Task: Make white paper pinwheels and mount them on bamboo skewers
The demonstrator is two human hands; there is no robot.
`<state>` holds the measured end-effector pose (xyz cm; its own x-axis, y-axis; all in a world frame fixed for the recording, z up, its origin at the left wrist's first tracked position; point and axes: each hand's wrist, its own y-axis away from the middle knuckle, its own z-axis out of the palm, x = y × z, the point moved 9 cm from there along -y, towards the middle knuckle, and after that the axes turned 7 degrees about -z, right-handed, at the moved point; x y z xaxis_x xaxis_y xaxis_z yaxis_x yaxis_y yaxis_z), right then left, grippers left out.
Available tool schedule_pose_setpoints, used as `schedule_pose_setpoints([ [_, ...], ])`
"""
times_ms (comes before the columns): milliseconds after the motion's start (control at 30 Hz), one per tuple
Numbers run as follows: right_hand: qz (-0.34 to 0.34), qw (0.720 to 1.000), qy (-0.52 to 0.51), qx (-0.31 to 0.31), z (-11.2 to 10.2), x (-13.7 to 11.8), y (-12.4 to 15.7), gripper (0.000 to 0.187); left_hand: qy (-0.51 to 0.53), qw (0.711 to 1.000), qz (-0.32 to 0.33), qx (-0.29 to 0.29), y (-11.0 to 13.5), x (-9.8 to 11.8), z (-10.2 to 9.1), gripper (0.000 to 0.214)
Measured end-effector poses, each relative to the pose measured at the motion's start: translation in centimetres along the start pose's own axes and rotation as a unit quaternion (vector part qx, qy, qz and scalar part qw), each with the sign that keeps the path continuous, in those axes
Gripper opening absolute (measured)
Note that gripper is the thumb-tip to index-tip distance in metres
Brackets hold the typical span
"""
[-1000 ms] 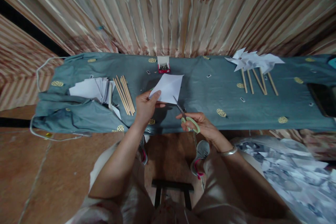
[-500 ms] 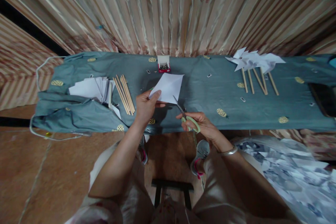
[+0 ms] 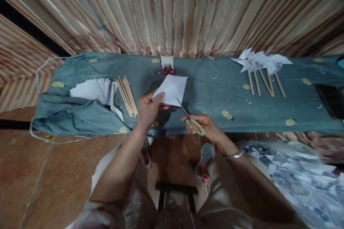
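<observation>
The left hand (image 3: pixel 149 109) pinches a white paper (image 3: pixel 172 89) above the tabletop (image 3: pixel 215 93), so the scissors (image 3: pixel 189 118), gripped by the right hand (image 3: pixel 208 128), meet its edge.

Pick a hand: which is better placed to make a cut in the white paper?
Right, probably. The right hand holds the green-handled scissors with the blade tips at the near edge of the white paper. The left hand pinches that paper by its left corner, so it is busy steadying it.
</observation>
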<state>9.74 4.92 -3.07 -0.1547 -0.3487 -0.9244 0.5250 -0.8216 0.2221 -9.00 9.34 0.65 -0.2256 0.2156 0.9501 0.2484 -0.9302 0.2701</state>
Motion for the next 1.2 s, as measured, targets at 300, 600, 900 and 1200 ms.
schedule_pose_setpoints([
  [300,0.005,1.000,0.020,0.003,0.1,-0.1,0.1,0.039,0.000,1.000,0.004,-0.005,-0.1,0.0,0.1,0.036],
  [600,-0.010,0.999,0.030,0.004,0.3,-0.7,0.1,0.043,-0.013,0.999,-0.004,-0.029,0.2,-0.5,0.7,0.025],
  [900,-0.002,0.999,0.039,0.010,-0.1,-0.3,0.1,0.041,-0.015,1.000,-0.008,-0.019,0.2,-0.4,0.7,0.022],
  [1200,0.010,1.000,0.013,0.015,0.1,-0.4,0.1,0.041,-0.040,0.998,-0.032,-0.025,0.5,-0.8,1.1,0.018],
])
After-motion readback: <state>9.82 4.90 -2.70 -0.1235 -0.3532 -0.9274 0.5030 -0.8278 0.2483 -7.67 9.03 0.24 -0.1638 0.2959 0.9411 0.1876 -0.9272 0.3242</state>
